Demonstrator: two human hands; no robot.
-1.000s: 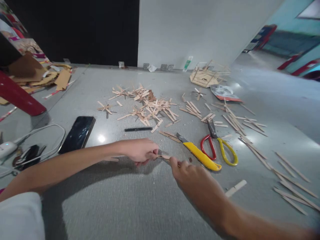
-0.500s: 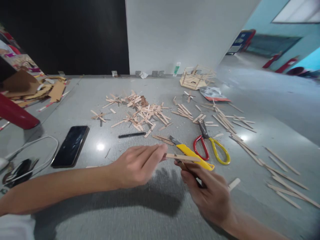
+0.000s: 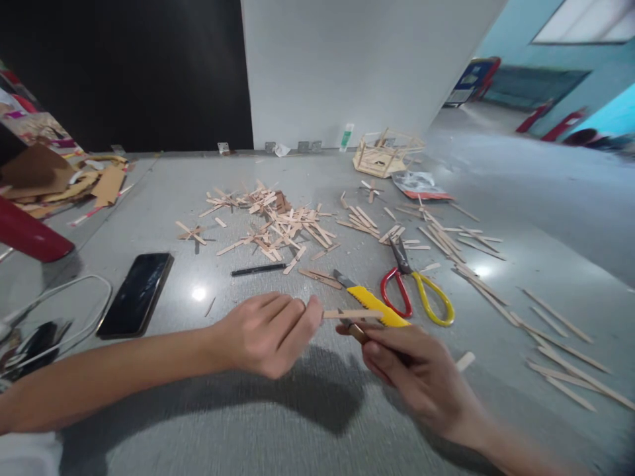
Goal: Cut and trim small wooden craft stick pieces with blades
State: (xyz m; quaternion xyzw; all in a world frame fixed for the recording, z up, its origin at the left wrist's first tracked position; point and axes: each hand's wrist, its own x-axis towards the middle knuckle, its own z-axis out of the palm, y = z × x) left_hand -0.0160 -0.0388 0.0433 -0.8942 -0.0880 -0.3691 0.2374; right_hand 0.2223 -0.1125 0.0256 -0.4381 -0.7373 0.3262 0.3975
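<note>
Phone (image 3: 136, 292) flat at left, screen dark. Left hand (image 3: 278, 334) closed, its fingertips pinching one end of a stick (image 3: 366, 315), held level above the table (image 3: 223, 423). Pen (image 3: 258, 270) and heaped sticks (image 3: 292, 225) beyond. Right hand (image 3: 417, 370) gripping a small tool (image 3: 355, 330), mostly hidden; tip at the stick, contact unclear. Yellow knife (image 3: 370, 301) behind stick; scissors (image 3: 403, 259) just right of it, blades pointing away. Loose sticks (image 3: 441, 238) scattered far right.

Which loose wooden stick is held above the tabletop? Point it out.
The pale stick held by the left hand, its free end by the right hand; the sticks beyond the hands lie scattered or heaped on the tabletop.
</note>
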